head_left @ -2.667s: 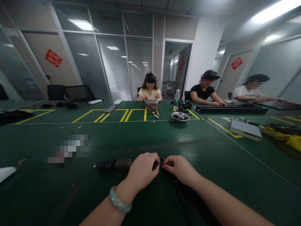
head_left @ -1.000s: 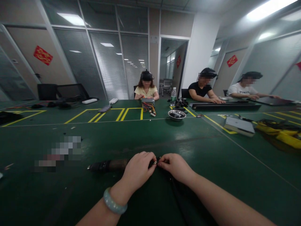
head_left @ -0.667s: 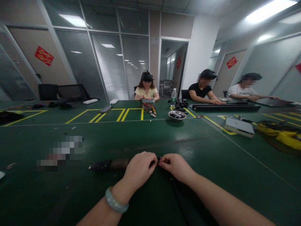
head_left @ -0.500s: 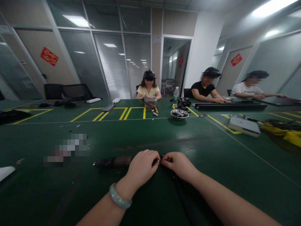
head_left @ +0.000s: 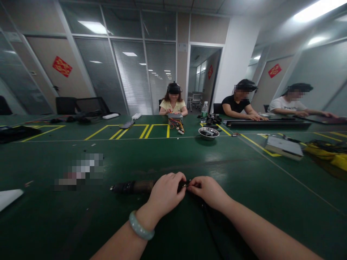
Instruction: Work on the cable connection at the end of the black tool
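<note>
My left hand (head_left: 166, 193), with a pale bangle at the wrist, is closed around the right end of a dark cylindrical tool (head_left: 132, 187) that lies on the green table (head_left: 173, 155). My right hand (head_left: 207, 191) is closed in a pinch on a small metal part (head_left: 185, 185) right at the tool's tip, touching my left fingers. A black cable (head_left: 210, 224) runs from there back under my right forearm. The tool's tip is mostly hidden by my fingers.
A metal bowl (head_left: 208, 133) sits further out in the middle, a grey box (head_left: 283, 147) and yellow gear (head_left: 332, 157) to the right. Three people sit at the far side with devices and a water bottle (head_left: 204, 112). A white sheet (head_left: 9, 198) lies at the left edge.
Both hands have stayed together at the tool's tip with only small finger shifts. The view has swayed slightly left and right as my head moved.
</note>
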Motion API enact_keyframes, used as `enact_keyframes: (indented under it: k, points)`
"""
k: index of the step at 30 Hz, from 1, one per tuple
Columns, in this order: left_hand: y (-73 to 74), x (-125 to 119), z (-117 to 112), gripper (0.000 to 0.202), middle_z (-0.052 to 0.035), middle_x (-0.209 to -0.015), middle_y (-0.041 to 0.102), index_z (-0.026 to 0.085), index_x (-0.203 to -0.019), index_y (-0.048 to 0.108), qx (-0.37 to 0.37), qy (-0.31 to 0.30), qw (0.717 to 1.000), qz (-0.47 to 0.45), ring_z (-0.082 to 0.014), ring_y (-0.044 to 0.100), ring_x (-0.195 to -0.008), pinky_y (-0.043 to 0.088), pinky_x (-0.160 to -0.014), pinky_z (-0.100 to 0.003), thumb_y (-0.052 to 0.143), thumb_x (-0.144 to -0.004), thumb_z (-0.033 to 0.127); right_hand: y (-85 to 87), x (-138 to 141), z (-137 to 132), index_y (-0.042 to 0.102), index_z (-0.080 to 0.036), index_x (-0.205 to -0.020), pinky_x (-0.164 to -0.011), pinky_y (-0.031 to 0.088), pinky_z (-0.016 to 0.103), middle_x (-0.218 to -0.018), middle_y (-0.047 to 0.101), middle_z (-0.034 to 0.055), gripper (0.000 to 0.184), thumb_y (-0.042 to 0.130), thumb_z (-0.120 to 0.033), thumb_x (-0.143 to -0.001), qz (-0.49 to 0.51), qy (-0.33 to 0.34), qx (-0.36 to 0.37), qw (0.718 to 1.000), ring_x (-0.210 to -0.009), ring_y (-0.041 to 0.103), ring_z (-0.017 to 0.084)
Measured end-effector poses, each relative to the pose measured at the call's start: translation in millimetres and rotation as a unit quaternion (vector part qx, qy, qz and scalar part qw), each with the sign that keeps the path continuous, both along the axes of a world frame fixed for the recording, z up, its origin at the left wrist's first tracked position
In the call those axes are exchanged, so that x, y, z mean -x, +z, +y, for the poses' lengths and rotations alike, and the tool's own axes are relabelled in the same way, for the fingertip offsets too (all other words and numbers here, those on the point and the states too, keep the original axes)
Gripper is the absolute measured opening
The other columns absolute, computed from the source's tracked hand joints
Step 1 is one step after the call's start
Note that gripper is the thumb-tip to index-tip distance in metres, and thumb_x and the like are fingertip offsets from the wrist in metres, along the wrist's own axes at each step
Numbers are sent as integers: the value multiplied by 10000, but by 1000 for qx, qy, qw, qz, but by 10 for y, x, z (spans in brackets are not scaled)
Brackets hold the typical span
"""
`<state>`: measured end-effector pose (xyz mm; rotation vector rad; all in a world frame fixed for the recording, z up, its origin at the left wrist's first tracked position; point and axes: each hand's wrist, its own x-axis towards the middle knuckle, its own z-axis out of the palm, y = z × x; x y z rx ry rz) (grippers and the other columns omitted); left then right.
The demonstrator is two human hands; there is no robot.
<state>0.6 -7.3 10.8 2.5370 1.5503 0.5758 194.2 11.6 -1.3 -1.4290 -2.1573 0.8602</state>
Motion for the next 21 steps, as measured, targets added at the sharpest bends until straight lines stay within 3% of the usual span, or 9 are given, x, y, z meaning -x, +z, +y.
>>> enact_keyframes:
  k: [8, 21]
  points:
    - [-28, 9, 23, 125, 0, -906, 602, 236, -934, 565, -6, -14, 1000, 0, -195, 559, -878, 407, -777, -332, 576, -820, 185, -10, 0, 13, 731, -228, -859, -581, 355, 220, -751, 710, -21, 182, 592, -345, -848, 3, 3, -3, 1000, -651, 599, 128]
    - [-23, 15, 19, 125, -16, -948, 611, 231, -960, 573, 7, -19, 1000, 8, -198, 561, -900, 413, -796, -341, 553, -838, 214, 23, 5, -3, 735, -232, -861, -596, 368, 229, -777, 717, -12, 179, 596, -343, -848, -9, 3, -8, 1000, -675, 616, 136]
